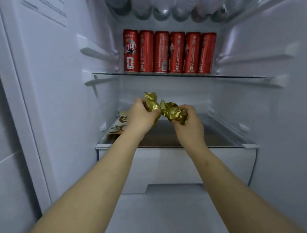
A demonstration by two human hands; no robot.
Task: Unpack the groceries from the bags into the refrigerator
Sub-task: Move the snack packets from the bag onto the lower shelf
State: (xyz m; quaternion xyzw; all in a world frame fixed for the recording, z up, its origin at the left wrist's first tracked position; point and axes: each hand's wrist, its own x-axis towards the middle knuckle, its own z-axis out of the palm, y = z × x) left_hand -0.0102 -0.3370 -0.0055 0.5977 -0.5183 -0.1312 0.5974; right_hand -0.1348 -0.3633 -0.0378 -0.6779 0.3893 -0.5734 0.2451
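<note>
At the left end of the lower shelf (221,136) lies a coconut-printed packet (118,126). Over the shelf, the left hand (141,117) has its grip curled tight round one end of the crumpled gold foil pack (166,109). The right hand (189,124) clamps the other end, fingers curled. The pack is held above the shelf's middle. Well above the shelf stands a row of red cans (170,53).

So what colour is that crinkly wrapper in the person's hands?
Shiny gold. The head view shows the wrapper, gripped by left hand and right hand.
</note>
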